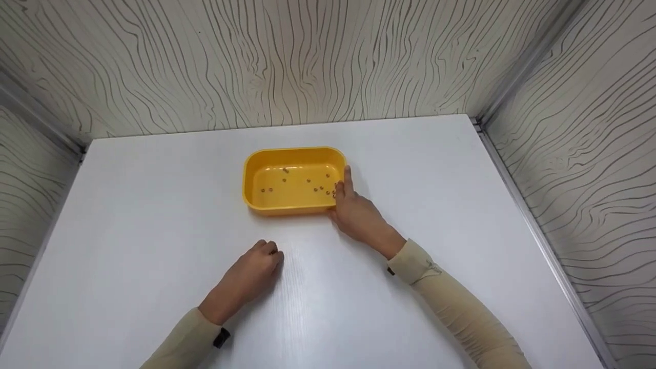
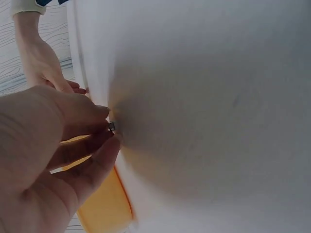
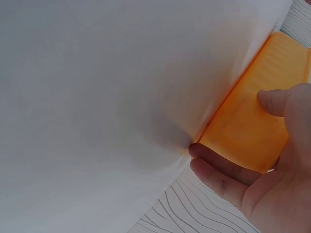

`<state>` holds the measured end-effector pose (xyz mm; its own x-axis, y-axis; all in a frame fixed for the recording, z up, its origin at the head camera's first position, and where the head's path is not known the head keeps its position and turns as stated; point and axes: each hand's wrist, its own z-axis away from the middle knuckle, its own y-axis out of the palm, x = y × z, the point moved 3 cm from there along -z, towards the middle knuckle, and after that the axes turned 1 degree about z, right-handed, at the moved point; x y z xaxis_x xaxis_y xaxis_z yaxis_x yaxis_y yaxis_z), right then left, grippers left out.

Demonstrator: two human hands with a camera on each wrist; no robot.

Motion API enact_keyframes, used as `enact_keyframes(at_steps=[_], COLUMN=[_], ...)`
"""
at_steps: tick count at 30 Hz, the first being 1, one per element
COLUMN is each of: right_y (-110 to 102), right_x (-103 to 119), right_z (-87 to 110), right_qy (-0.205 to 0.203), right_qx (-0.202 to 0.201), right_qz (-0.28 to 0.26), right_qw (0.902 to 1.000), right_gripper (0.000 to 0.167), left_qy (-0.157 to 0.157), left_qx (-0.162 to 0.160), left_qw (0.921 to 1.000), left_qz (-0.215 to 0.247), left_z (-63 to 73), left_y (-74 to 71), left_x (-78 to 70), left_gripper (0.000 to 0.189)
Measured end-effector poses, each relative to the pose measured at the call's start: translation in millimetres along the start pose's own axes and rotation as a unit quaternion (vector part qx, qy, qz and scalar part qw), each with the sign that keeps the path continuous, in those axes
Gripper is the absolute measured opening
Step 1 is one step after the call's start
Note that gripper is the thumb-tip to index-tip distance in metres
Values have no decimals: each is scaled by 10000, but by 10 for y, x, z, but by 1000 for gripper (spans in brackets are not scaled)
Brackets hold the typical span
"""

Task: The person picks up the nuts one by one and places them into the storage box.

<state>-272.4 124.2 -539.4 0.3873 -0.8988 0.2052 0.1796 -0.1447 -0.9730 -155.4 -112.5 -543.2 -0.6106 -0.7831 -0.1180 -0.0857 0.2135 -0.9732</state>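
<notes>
A yellow rectangular tray (image 1: 287, 210) with rounded corners sits on the white table in the head view. Several small round metal pieces (image 1: 308, 181) lie on its floor, many of them toward the right end. My right hand (image 1: 361, 218) holds that right end, its thumb on the near wall (image 3: 238, 128) and its fingers round the end wall. Nearer to me, my left hand (image 1: 256, 271) is low over the table, apart from the tray. Between its thumb and fingertips it pinches a small grey metal piece (image 2: 112, 126), mostly covered by the fingers.
The white table (image 1: 154, 220) extends around the tray on all sides. Wood-grain patterned panels (image 1: 307, 61) stand behind it and at both sides, with metal frame rails (image 1: 543, 230) along the edges.
</notes>
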Motion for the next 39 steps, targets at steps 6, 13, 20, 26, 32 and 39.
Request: enact_keyframes(at_steps=[6,13,20,26,32,39], right_y=[-8,-4,-1,-7,-16,-20], right_x=[2,12,14,14,24,14], right_z=[0,8,0,0,8,8], right_qy=[-118,-115,25,56,46,10], right_qx=[-111,-144,-41,-25,-53,-116], right_qz=[72,129,63,55,-27,-72], right_qw=[9998,9997,10000,10000,10000,9999], right_gripper=[79,80,82,82,81,82], left_qy=[336,484,630,778,866,842], left_qx=[-142,-215,-270,-346,-336,-297], left_qw=[9956,9883,9831,9824,9824,9871], left_qz=[-865,-1428,-1696,-1663,-1620,-1327], left_z=[-17,-18,-22,-19,-8,-14], left_y=[11,16,22,14,11,-3], left_x=[-24,-89,-95,-72,-51,-22], left_gripper=[19,18,21,20,20,19])
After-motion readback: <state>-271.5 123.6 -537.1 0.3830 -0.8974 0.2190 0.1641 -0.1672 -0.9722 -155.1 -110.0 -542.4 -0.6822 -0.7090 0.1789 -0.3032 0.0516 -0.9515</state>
